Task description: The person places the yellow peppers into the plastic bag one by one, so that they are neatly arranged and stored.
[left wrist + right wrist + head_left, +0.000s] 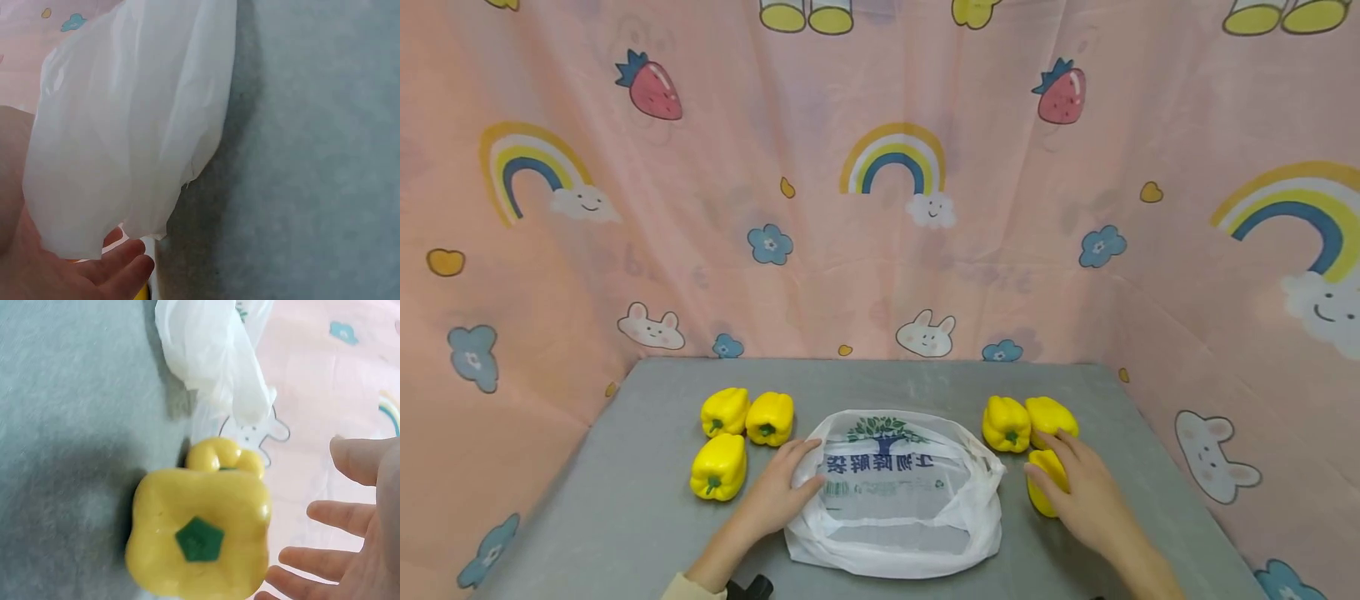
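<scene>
We see the left hand [777, 495] at the bag [891, 479], fingers extended, contact unclear; the right hand [1090, 500] is spread beside a yellow pepper [199, 534].

Cream left sleeve [692, 588]; black wrist piece [754, 588], probably a camera.

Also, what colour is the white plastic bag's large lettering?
Dark blue lettering, showing best in the head view.

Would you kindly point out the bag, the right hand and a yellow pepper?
Bag [891, 492], head view: printed panel.
Right hand [1082, 496], head view: its back.
Yellow pepper [199, 539], right wrist view: green stem.
</scene>
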`<action>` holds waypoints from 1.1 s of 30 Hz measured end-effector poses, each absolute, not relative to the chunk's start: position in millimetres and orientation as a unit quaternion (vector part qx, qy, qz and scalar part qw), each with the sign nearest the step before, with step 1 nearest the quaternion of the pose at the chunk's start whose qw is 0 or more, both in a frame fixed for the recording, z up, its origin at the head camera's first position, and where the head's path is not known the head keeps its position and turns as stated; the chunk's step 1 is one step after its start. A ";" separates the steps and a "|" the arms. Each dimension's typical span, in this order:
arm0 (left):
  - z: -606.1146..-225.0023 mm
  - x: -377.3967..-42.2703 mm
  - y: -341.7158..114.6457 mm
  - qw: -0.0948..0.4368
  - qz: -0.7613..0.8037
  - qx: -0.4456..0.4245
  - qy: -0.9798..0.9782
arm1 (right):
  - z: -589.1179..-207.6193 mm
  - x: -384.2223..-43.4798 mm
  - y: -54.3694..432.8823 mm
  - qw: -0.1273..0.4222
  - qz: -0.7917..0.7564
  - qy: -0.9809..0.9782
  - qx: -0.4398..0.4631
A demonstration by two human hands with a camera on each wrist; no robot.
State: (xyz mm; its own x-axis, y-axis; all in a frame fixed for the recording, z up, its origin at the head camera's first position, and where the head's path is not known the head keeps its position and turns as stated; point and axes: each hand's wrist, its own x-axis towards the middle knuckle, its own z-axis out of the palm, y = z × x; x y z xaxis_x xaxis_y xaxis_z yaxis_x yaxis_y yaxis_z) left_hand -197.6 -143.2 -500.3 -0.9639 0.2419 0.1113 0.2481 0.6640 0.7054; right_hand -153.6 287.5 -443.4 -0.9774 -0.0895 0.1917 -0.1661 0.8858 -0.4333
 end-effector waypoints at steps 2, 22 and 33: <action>-500.8 -198.1 -143.6 0.003 -0.394 -0.135 -0.909 | -444.9 -153.1 291.1 0.080 0.236 -0.967 0.058; -500.9 -195.9 -143.7 -0.006 -0.423 -0.137 -0.895 | -458.4 -156.7 314.7 0.020 0.285 -0.958 0.014; -500.5 -195.6 -143.6 -0.011 -0.426 -0.132 -0.895 | -462.4 -161.7 324.4 -0.046 0.340 -0.939 -0.002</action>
State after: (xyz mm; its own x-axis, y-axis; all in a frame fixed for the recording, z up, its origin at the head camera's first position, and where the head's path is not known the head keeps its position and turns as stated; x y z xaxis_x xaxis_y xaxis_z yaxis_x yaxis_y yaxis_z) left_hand -195.6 -143.6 -500.5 -0.9647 0.2465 0.0933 0.2279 0.6024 0.7650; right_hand -161.7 324.4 -462.4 -0.9958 -0.0265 -0.0878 0.0357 0.7692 -0.6380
